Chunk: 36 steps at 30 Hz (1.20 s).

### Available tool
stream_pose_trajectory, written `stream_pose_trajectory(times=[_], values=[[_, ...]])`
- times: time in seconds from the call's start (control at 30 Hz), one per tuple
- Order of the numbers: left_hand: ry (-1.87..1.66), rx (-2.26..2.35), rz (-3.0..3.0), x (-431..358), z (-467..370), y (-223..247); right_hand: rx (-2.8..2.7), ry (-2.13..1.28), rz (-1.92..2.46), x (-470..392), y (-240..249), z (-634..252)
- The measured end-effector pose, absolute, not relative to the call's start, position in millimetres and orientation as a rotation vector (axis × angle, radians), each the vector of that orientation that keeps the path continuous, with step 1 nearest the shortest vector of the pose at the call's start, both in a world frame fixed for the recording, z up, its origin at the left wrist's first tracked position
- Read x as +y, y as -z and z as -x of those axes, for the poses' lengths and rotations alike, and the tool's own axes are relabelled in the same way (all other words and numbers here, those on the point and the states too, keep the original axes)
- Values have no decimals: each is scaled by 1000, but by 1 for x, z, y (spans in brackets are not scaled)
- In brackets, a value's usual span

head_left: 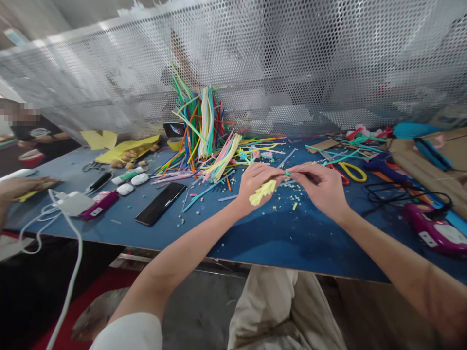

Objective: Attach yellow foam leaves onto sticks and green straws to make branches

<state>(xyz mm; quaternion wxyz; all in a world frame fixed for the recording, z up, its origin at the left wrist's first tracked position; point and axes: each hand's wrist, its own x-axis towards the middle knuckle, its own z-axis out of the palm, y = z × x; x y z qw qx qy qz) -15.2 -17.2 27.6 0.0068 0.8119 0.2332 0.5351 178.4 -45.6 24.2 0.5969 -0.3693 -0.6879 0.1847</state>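
Note:
My left hand [253,182] is closed, its thumb and fingertips pinched at a small teal pipe cleaner piece [287,173]. A ridged yellow pipe cleaner shape [262,193] sticks out from the same hand, towards me. Meeting it fingertip to fingertip, my right hand [324,187] is also closed in a pinch on the teal piece, and a thin wire-like strand runs over its fingers. The exact grip is partly hidden by the fingers. Just beyond the right hand lie scissors with yellow handles [352,172].
A large bundle of colourful pipe cleaners [206,126] stands at the back against a perforated metal screen [310,63]. A black phone [160,203], purple power strips [98,204] and white cables lie around the blue table [204,233]. Another person's hand [22,187] rests at far left.

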Motion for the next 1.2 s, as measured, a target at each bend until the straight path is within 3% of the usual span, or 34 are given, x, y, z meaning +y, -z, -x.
stream_pose_trajectory(times=[0.2, 0.33, 0.47, 0.83, 1.07, 1.2], values=[[-1245, 602, -1906, -29, 8, -30, -1757, -246, 709, -52, -35, -183], [-920, 489, -1401, -28, 3, -24, -1790, -292, 692, -52, -35, -185], [-846, 489, -1245, -26, 2, -22, -1785, -406, 674, -47, -29, -186], [-866, 600, -1590, -22, 8, -29, -1746, -436, 832, -51, -34, -186], [-1203, 1057, -2461, -23, 12, -24, -1614, -224, 1004, -50, -28, -179], [-1359, 1062, -2573, -21, 11, -23, -1548, -234, 1013, -52, -25, -175]])
